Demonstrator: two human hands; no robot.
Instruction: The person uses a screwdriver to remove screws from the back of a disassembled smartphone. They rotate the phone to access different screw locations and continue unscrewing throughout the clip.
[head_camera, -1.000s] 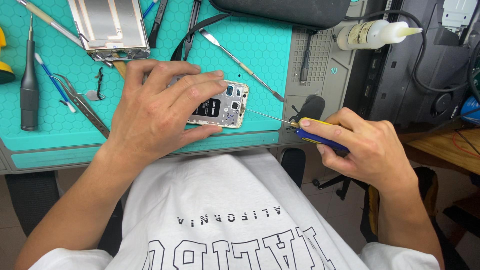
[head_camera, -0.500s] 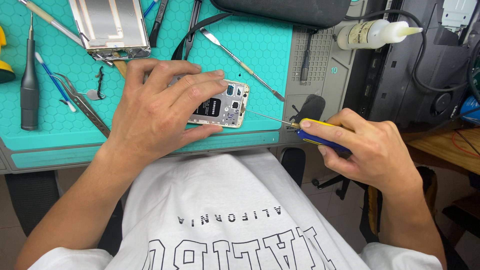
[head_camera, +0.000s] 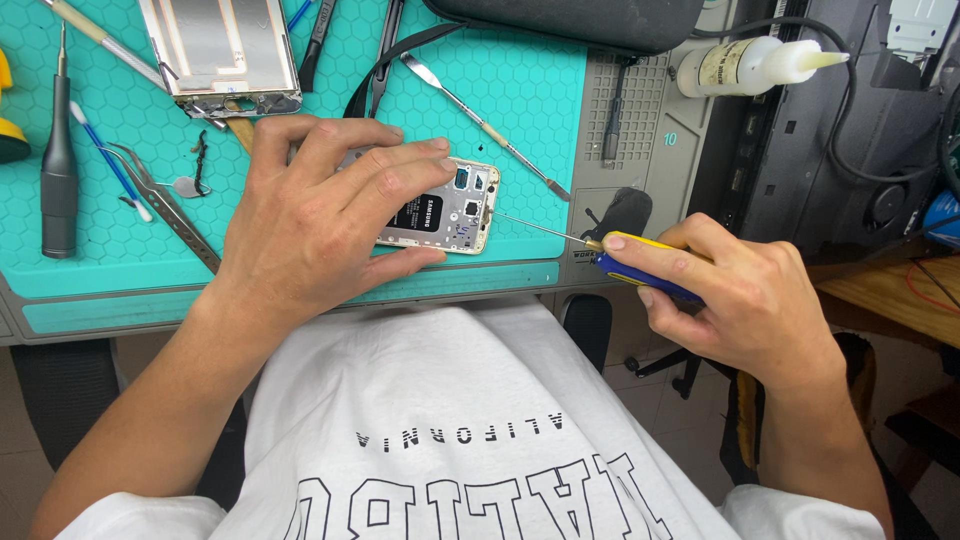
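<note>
While the grey-handled tool (head_camera: 58, 170) and the tweezers (head_camera: 165, 205) lay unused at the left of the teal mat (head_camera: 540, 110), the left hand (head_camera: 310, 225) pressed down on the opened phone (head_camera: 440, 210), its fingers (head_camera: 400, 180) spread flat over the back to hold it against the desk (head_camera: 300, 305). To the right, the right hand (head_camera: 745, 295) had its fingers clenched around the yellow-and-blue screwdriver (head_camera: 630, 262), whose thin shaft reached the phone's right edge. The step in hand appeared to be screw work at that edge. The next move likely called for steady tip seating and firm pressure from the holding hand.
</note>
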